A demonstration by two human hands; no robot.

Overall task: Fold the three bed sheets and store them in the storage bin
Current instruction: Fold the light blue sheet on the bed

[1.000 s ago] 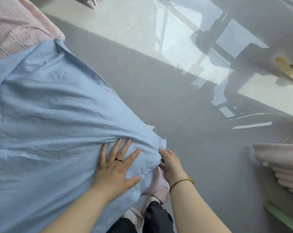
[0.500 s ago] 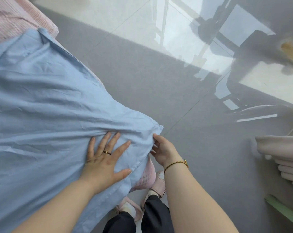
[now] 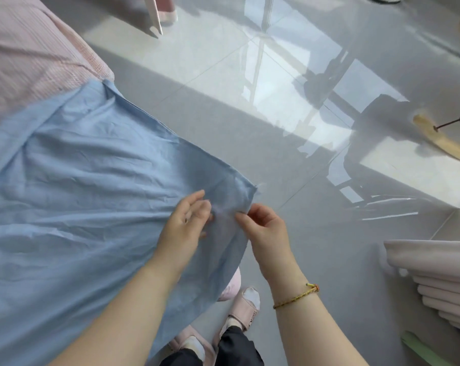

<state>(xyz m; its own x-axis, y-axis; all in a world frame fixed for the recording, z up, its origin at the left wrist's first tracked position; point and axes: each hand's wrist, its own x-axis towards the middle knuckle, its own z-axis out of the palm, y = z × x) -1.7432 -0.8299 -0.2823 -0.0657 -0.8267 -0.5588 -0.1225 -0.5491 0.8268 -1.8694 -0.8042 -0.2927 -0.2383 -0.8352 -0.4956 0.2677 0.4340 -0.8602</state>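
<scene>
A light blue bed sheet [image 3: 86, 186] lies spread over the bed, its near corner hanging past the bed's edge over the floor. My left hand [image 3: 186, 220] has its fingers curled into the cloth close to that corner. My right hand [image 3: 263, 225] pinches the sheet's edge just right of the left hand. Both hands sit a short way below the corner tip [image 3: 251, 187]. No storage bin is in view.
A pink bed cover [image 3: 30, 56] lies under the sheet at upper left. Glossy grey floor tiles [image 3: 276, 143] fill the middle and right. Pale curtain folds [image 3: 440, 281] hang at right. A wooden rocker leg [image 3: 440, 138] stands at far right. My slippered feet [image 3: 243, 307] are below.
My left hand has lifted from lying flat on the sheet and now grips the cloth. My right hand has closed on the edge. The corner now hangs further out over the floor.
</scene>
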